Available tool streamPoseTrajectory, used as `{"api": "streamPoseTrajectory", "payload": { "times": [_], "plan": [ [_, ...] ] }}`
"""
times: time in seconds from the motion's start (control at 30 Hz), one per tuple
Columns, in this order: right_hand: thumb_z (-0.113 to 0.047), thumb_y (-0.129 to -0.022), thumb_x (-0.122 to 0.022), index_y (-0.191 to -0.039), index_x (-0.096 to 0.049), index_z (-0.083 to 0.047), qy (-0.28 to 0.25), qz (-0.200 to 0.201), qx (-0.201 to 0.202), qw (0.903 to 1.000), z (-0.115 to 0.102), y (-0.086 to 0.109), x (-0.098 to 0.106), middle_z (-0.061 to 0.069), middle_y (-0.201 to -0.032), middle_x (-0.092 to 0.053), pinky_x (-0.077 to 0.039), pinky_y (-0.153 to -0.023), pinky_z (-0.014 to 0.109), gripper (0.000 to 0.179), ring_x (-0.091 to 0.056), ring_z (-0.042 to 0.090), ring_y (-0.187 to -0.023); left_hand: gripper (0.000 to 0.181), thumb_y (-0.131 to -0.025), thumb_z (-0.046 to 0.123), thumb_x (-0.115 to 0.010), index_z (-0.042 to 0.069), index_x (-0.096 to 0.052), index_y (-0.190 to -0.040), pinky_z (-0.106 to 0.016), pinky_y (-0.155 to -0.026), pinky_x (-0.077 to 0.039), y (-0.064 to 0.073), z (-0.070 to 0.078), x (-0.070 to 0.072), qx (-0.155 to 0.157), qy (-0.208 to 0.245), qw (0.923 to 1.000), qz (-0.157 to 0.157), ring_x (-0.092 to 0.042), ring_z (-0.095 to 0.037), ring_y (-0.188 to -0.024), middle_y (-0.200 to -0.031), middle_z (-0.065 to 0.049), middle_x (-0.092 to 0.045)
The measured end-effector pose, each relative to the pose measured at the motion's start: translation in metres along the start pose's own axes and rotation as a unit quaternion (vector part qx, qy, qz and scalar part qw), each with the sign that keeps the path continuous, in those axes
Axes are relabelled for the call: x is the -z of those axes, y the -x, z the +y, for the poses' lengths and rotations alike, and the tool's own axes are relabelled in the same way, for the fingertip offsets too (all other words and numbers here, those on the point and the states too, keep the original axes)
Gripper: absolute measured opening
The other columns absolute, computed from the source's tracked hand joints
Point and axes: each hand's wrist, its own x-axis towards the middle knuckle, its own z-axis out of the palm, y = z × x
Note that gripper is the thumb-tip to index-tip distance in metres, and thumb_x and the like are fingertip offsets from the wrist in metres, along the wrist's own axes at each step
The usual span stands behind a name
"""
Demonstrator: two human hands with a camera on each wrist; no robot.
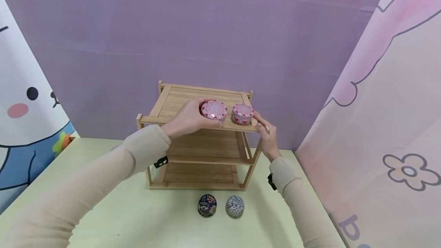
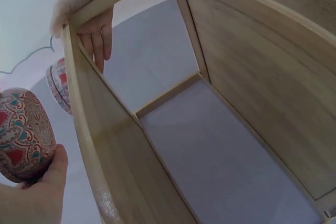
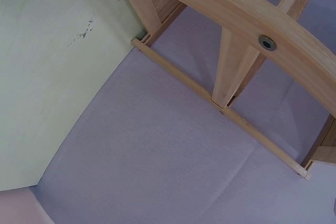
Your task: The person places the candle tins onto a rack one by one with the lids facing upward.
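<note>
A round tin with a pink and red pattern [image 1: 214, 110] is in my left hand [image 1: 191, 118], low over the top shelf of a wooden rack [image 1: 186, 97]. The left wrist view shows the thumb against the side of this tin [image 2: 26, 129]. To its right, a matching pink tin [image 1: 242, 114] stands near the front right corner of the top shelf. My right hand [image 1: 269, 137] grips the rack at that corner, its fingertips close beside the second tin. In the left wrist view the right hand [image 2: 92, 24] wraps the side rail.
On the pale green table [image 1: 117, 209], in front of the rack, stand a dark patterned tin [image 1: 207, 206] and a grey-white patterned tin [image 1: 235, 206]. Below the top are a middle shelf [image 1: 206, 144] and a bottom shelf [image 1: 200, 173]. A purple cloth wall [image 1: 220, 33] rises behind.
</note>
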Motion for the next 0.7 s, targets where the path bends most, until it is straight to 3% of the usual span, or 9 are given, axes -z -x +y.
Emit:
{"api": "streamPoseTrajectory", "payload": {
  "times": [0.3,0.7],
  "plan": [
    [-0.009,-0.089,-0.040,-0.122,-0.051,0.012,0.005,-0.001,0.003,1.0000,-0.001,0.001,0.000,0.025,-0.132,-0.047,-0.028,-0.110,0.041,0.041,-0.039,0.033,-0.129,0.086,-0.063,0.037,-0.082,0.010,-0.042,-0.134,-0.036,-0.102,-0.040,-0.018,-0.001,-0.003,0.013,-0.012,0.9998,0.003,-0.050,-0.022,-0.117,-0.129,-0.008,-0.052],
    [-0.007,-0.089,-0.040,-0.121,-0.051,0.012,0.009,-0.002,0.009,0.9999,-0.002,0.001,0.001,0.026,-0.131,-0.047,-0.028,-0.110,0.041,0.039,-0.039,0.033,-0.129,0.084,-0.063,0.034,-0.083,0.011,-0.043,-0.133,-0.035,-0.099,-0.042,-0.031,-0.008,-0.008,0.036,0.013,0.9993,0.001,-0.049,-0.021,-0.115,-0.128,-0.007,-0.051]
  ]
}}
